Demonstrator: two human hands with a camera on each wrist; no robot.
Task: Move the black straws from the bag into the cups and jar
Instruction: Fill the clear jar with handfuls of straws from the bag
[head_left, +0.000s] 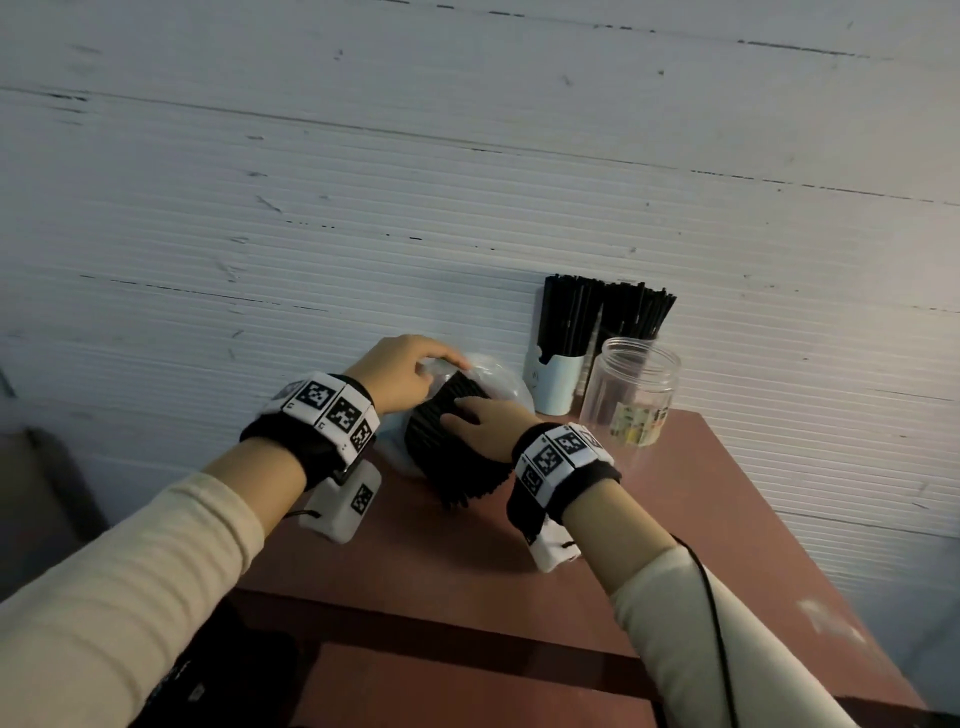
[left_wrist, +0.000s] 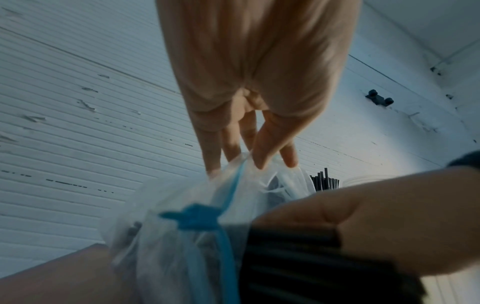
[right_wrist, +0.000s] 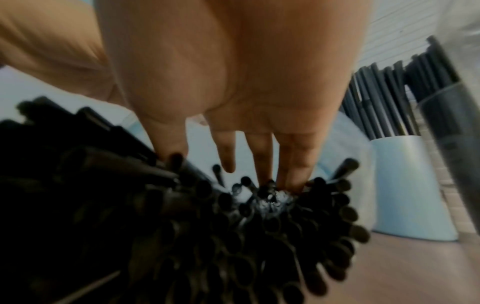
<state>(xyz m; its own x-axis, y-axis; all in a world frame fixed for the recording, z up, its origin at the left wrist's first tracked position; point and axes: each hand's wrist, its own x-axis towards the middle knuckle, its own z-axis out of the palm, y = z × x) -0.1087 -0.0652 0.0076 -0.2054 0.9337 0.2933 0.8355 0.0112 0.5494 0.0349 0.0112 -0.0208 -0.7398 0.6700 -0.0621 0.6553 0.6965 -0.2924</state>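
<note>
A thick bundle of black straws (head_left: 457, 462) sticks out of a clear plastic bag (head_left: 501, 376) that lies on the reddish table (head_left: 675, 519). My left hand (head_left: 447, 364) pinches the bag's far edge; in the left wrist view the fingers (left_wrist: 259, 162) hold the film above its blue drawstring (left_wrist: 197, 218). My right hand (head_left: 462, 410) grips the straws (right_wrist: 233, 226), with its fingertips (right_wrist: 288, 174) dug in among their open ends. Behind stand a light blue cup (head_left: 553, 384) full of straws, a second filled cup (head_left: 636, 312), and a clear jar (head_left: 628, 395) with no straws in it.
A white ribbed wall (head_left: 467, 182) runs just behind the cups. The cups and jar crowd the table's back right corner. The table's front edge (head_left: 415, 618) is close to me, with dark objects below at the left. A small black bracket (left_wrist: 379, 98) sits on the wall.
</note>
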